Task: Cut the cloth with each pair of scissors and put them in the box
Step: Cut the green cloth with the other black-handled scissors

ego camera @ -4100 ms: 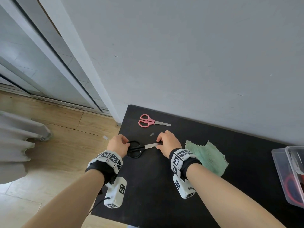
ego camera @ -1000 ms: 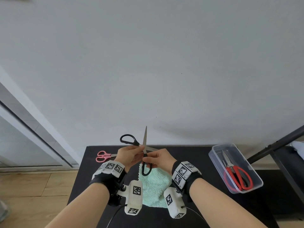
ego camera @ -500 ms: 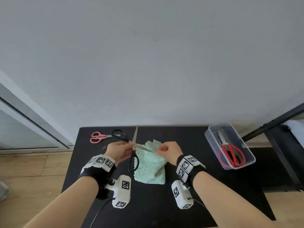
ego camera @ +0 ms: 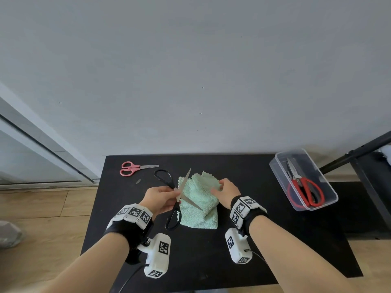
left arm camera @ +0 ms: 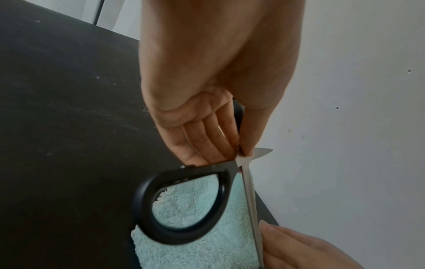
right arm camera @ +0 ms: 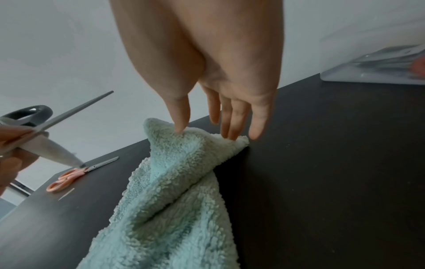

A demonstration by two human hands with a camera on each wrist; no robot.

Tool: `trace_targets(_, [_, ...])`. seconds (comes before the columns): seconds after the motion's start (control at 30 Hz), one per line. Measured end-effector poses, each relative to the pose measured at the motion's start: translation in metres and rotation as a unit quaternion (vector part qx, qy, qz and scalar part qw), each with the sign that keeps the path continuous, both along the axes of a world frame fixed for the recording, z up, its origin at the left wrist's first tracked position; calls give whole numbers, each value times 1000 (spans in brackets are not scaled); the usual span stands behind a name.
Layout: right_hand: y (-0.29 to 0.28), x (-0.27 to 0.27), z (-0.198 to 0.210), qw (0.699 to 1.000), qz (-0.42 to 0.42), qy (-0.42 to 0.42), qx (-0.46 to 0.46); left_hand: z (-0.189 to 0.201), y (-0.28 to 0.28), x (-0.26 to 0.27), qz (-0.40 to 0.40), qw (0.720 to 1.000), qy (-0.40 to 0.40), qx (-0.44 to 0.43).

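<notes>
Cutting with the second pair looks to be the step in hand. Black-handled steel scissors (ego camera: 176,193) sit at the centre of the head view, blades spread wide in an X, and the left hand (ego camera: 160,197) pinches them at the pivot between thumb and fingers, with no finger through either loop, as the left wrist view shows. The pale green fluffy cloth (ego camera: 198,205) lies rumpled on the black table (ego camera: 264,240) just right of the scissors; the right hand (ego camera: 227,190) touches its raised far edge, thumb and fingertips meeting the fold, fingers fairly straight, so it reads as lifting more than clenching. At right centre of the frame the clear plastic box (ego camera: 330,192) holds red-handled scissors (ego camera: 304,190). Small pink-handled scissors (ego camera: 135,167) lie on the table in the left middle of the frame, untouched. Next, I judge, fingers must go into the loops, then the cloth edge fed between the open blades and held taut.
</notes>
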State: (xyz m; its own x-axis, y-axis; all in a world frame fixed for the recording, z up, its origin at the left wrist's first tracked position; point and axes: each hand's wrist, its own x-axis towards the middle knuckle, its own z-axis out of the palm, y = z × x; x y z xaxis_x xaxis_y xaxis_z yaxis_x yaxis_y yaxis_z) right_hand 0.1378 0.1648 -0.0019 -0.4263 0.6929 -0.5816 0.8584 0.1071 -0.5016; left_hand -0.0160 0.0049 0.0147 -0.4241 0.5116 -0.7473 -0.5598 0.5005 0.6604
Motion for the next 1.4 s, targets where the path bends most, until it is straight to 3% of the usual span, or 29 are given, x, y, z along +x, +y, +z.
trace_targets(0.3, [4, -13, -4, 995, -99, -30, -16, 2, -4, 3, -8, 1000, 10, -5])
trace_targets(0.7, [-2, -8, -11, 995, -76, 10, -60, 9, -10, 4, -9, 1000, 12, -14])
trace_targets(0.87, [-4, -3, -8, 998, -41, 16, -38, 7, -9, 6, -4, 1000, 5, -16])
trace_targets(1.07, [7, -6, -12, 997, -70, 2, -8, 5, -10, 5, -10, 1000, 11, -18])
trace_targets(1.4, [12, -7, -27, 996, -59, 7, -68, -5, -11, 8, -6, 1000, -6, -20])
